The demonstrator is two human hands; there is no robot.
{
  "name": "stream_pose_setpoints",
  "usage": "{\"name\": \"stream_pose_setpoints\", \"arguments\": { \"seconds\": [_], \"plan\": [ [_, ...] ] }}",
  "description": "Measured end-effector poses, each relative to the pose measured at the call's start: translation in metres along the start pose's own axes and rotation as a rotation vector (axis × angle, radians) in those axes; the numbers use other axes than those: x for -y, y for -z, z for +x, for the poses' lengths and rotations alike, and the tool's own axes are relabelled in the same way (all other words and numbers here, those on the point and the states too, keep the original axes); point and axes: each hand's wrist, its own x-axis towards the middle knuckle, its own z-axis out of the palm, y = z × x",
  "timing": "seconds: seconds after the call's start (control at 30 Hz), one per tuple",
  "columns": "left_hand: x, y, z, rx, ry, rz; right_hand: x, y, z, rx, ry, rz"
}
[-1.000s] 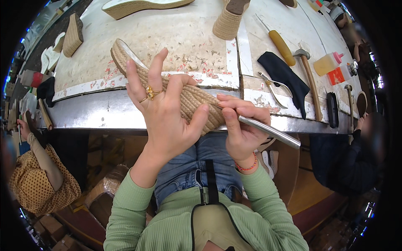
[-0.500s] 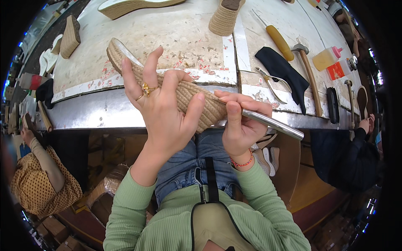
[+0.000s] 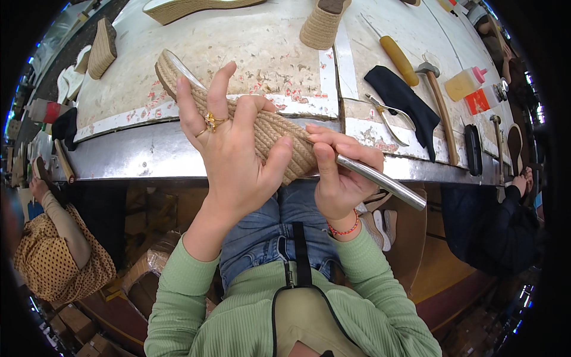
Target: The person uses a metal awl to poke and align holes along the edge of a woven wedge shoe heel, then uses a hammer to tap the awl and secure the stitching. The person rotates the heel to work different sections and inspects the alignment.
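My left hand (image 3: 235,157) grips a wedge shoe sole (image 3: 279,140) wrapped in tan braided rope, fingers spread over its side. The sole is held on a slant above the table's front edge, thin end to the far left and thick end toward my right hand. A silvery round metal handle (image 3: 389,185) is clasped in my right hand (image 3: 345,181), whose fingertips touch the rope at the thick end. Its outer end points right and toward me. Whatever tip the tool has is hidden by the fingers and the sole.
More rope wedge soles (image 3: 321,27) stand on the worn table (image 3: 250,62). To the right lie a yellow-handled awl (image 3: 398,61), dark cloth (image 3: 404,98), nippers (image 3: 386,122), a hammer (image 3: 441,113) and a bottle of yellowish liquid (image 3: 464,82). People sit at both sides.
The metal handle's outer end has swung slightly toward me and left. My right hand has shifted a little left, and the sole slightly right. The left hand keeps its hold.
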Motion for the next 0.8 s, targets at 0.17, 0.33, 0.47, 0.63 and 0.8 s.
{"name": "stream_pose_setpoints", "arguments": {
  "seconds": [0.17,0.33,0.47,0.63,0.8],
  "plan": [
    [-0.0011,0.0009,0.0008,0.02,0.018,0.006,0.0043,-0.0012,0.0026,-0.002,-0.089,-0.009],
    [0.0003,-0.0043,-0.0001,-0.029,0.017,0.053,0.0056,0.0064,0.0044,0.04,-0.143,0.103],
    [0.0001,0.0001,0.0002,-0.007,0.012,0.015,0.004,0.0063,0.0047,0.078,-0.091,0.053],
    [0.0,0.0019,0.0005,0.018,0.016,-0.017,0.004,0.0041,0.0051,0.061,-0.085,0.042],
    [0.0005,0.0005,-0.0003,0.002,0.007,-0.01,0.0049,0.0014,0.0042,0.021,-0.111,0.055]
  ]
}}
